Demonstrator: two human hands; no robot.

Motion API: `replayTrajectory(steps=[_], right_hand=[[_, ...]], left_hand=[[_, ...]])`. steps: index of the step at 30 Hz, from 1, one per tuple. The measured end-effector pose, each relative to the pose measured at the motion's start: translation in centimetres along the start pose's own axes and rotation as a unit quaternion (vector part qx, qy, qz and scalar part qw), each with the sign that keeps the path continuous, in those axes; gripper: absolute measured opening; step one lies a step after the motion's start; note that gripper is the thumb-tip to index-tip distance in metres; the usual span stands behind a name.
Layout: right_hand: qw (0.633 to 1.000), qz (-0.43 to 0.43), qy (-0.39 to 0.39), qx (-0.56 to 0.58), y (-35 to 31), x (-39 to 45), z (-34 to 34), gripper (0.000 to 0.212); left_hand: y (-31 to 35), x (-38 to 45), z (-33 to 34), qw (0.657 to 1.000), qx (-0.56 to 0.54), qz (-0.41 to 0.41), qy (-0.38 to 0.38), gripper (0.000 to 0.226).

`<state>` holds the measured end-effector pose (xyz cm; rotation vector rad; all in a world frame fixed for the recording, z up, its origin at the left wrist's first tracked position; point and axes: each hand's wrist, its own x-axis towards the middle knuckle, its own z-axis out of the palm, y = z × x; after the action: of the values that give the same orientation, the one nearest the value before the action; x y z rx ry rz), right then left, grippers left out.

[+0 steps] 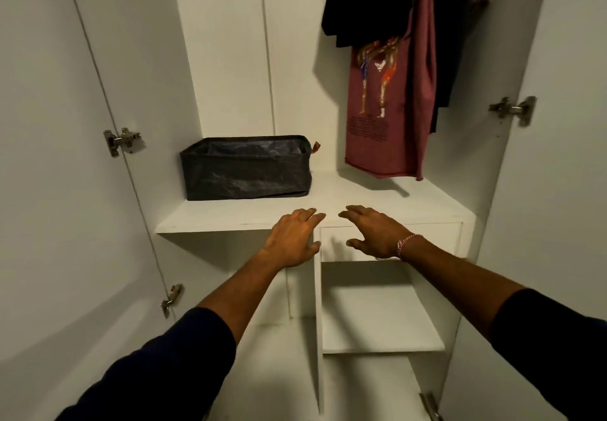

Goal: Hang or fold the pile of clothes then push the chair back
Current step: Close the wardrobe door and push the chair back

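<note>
While both hands, left [293, 238] and right [372, 234], hover flat, grip empty, maroon shirt [381, 112] hangs beyond, up right.

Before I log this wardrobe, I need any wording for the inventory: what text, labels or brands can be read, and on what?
No text can be read.
Maroon T-shirt: a block of small dark print under the two fighter figures, too small and blurred to read.
Dark storage bin: a small tab at its right corner, no lettering legible.
</note>
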<state>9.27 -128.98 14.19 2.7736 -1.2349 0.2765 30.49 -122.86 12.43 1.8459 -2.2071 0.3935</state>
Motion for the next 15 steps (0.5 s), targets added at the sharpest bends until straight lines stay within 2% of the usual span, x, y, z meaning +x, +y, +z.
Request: replayTrajectory(steps=[9,15], right_hand=[[0.995,0.097,-0.018,0.002,1.1,-13.8,-0.6,0.080],[0.984,0.174,-0.016,-0.034,3.4,-24.0,-1.9,0.078]], left_hand=[[11.3,-4.0,-0.7,0.994,-0.062,0.089,-0.001,0.070],[19.5,-5.9,-1.1,0.985,-0.113,0.132,-0.006,0.068]])
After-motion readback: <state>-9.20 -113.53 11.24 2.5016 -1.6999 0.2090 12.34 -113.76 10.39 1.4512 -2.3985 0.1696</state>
